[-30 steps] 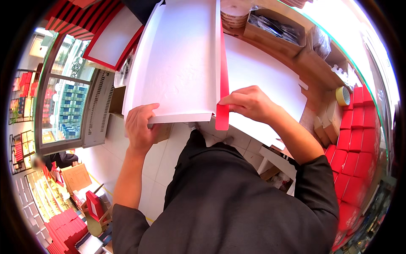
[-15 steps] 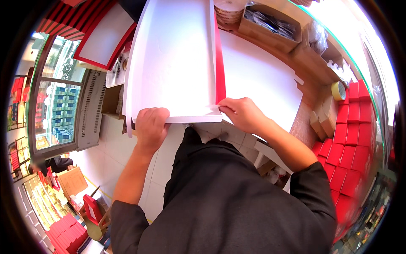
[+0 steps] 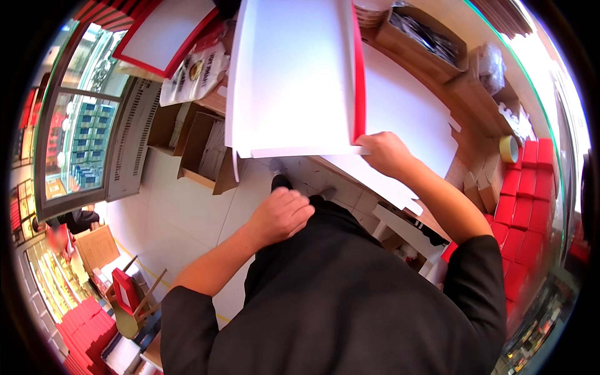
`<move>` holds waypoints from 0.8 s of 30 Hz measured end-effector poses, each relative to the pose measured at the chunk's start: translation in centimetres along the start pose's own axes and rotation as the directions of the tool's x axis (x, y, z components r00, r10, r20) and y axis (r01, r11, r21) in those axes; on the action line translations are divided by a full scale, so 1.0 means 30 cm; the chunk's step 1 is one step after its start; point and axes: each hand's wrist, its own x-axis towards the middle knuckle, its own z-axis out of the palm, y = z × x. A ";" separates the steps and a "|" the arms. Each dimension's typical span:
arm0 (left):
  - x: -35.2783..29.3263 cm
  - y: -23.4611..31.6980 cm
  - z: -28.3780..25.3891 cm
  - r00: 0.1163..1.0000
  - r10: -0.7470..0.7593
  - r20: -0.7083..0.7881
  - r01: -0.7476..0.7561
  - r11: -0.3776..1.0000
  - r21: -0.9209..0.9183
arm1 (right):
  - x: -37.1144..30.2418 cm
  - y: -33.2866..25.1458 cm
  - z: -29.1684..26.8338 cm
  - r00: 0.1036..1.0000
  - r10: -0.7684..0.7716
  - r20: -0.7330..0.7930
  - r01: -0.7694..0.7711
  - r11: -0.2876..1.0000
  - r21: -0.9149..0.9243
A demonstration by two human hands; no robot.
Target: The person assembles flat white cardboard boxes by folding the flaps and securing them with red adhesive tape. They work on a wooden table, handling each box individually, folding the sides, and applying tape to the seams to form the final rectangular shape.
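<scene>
A large cardboard box blank (image 3: 294, 81), white inside with a red outer side along its right wall, stretches away from me at the top of the view. Its near edge faces me, and a narrow white tab hangs at the near left corner. My right hand (image 3: 384, 152) pinches the near right corner, fingers closed on the card. Apart from the box, my left hand (image 3: 284, 215) hovers before my body with its fingers curled and slightly blurred; the inside of that hand is hidden.
Right of the box, a flat white card sheet (image 3: 406, 112) lies on the worktable. Beyond stand a brown carton (image 3: 425, 44), a tape roll (image 3: 508, 150) and stacked red boxes (image 3: 525, 200). At left are an open carton (image 3: 209, 147) below the table and a red-framed panel (image 3: 164, 37).
My left hand has let go of the box's near left edge and come down toward my body. The box sits farther right and higher in view, my right hand still at its corner.
</scene>
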 end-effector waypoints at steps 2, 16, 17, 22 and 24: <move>-0.126 -0.060 0.038 0.919 -0.373 0.129 0.392 0.903 -0.177 | -0.029 0.026 -0.015 0.997 -0.032 -0.066 0.039 0.994 0.106; 0.011 -0.250 -0.313 0.887 -0.424 -0.184 0.331 0.860 -0.387 | -0.084 0.016 -0.078 0.992 -0.025 -0.123 0.057 0.961 0.269; 0.010 -0.261 -0.325 0.895 -0.430 -0.120 0.348 0.840 -0.417 | -0.085 0.016 -0.075 0.991 -0.030 -0.129 0.063 0.962 0.266; 0.003 -0.260 -0.317 0.825 -0.565 0.020 0.399 0.555 -0.730 | -0.090 -0.021 -0.071 0.990 0.040 -0.133 0.000 0.959 0.283; -0.029 -0.264 -0.259 0.765 -0.643 0.036 0.328 0.341 -0.881 | -0.085 -0.041 -0.071 0.985 0.055 -0.166 -0.003 0.955 0.298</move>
